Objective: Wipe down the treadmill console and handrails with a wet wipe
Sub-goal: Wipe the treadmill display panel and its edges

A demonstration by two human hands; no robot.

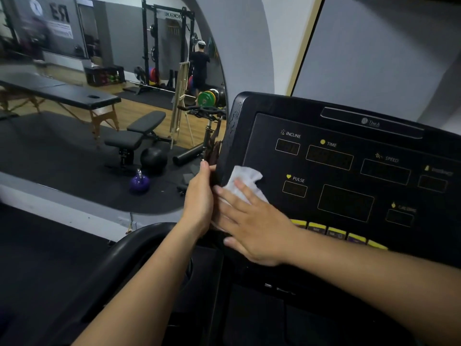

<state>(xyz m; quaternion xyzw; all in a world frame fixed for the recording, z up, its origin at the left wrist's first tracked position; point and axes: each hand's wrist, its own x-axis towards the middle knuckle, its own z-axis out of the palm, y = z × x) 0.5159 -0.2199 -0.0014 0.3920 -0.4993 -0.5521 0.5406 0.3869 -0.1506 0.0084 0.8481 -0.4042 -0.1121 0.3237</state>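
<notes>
A: Head view. Right grip (252,221) flat, fingers straight, pressing the wet wipe (245,182) on the console (349,171), at the lower left of its panel, mid-frame.
B: Left?
A: Left grip (199,196) curled round the console's left edge, likely bracing. Handrail (129,248) at lower left, no hand on it.
B: Risks?
A: The palm sits just beside the yellow buttons (336,232), so a downward stroke could press one. The wipe is bunched under the fingers and may smear rather than cover.
B: Containers?
A: None in view, no wipe pack visible.
</notes>
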